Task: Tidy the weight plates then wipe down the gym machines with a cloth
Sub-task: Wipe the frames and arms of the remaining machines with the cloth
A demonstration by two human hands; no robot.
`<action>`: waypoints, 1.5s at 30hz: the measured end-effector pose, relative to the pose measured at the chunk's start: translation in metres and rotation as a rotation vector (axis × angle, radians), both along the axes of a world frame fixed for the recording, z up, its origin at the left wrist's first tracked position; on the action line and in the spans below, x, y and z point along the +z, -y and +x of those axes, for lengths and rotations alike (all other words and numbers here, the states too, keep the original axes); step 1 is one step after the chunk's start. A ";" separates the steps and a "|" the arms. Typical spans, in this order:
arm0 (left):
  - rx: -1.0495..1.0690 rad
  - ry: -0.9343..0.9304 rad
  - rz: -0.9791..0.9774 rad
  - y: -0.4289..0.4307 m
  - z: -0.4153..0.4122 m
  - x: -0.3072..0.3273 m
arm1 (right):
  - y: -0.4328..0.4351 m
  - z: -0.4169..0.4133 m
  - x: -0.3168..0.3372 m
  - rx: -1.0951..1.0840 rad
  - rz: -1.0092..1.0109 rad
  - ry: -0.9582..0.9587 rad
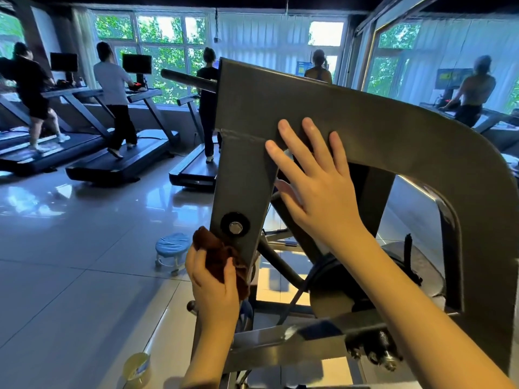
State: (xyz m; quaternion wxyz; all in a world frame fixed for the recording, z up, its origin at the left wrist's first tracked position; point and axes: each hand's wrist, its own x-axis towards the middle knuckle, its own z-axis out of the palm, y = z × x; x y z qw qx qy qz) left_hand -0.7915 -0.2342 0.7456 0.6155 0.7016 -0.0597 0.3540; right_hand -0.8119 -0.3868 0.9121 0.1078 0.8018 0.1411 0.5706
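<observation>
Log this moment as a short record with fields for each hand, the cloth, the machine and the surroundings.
left hand: grips the brown cloth
cloth position: against the lower left edge of the grey machine arm, just below its bolt
right hand: flat on the machine arm, fingers straight and spread
floor: blue stool beyond the machine
background: people on treadmills facing the windows

The machine frame is matt grey metal; the cloth is nappy brown fabric; the floor is glossy tile.
</observation>
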 end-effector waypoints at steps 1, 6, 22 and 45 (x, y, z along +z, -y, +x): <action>-0.011 0.029 -0.034 0.000 -0.001 0.003 | 0.000 0.000 0.000 -0.003 -0.002 0.003; 0.055 0.237 0.206 0.006 0.012 0.019 | 0.000 0.005 -0.002 -0.024 -0.009 0.020; 0.036 0.059 0.168 0.014 0.012 0.005 | -0.014 0.012 -0.017 -0.028 -0.035 -0.004; 0.054 -0.049 0.074 -0.003 0.015 0.023 | -0.020 -0.001 -0.053 -0.014 -0.055 -0.147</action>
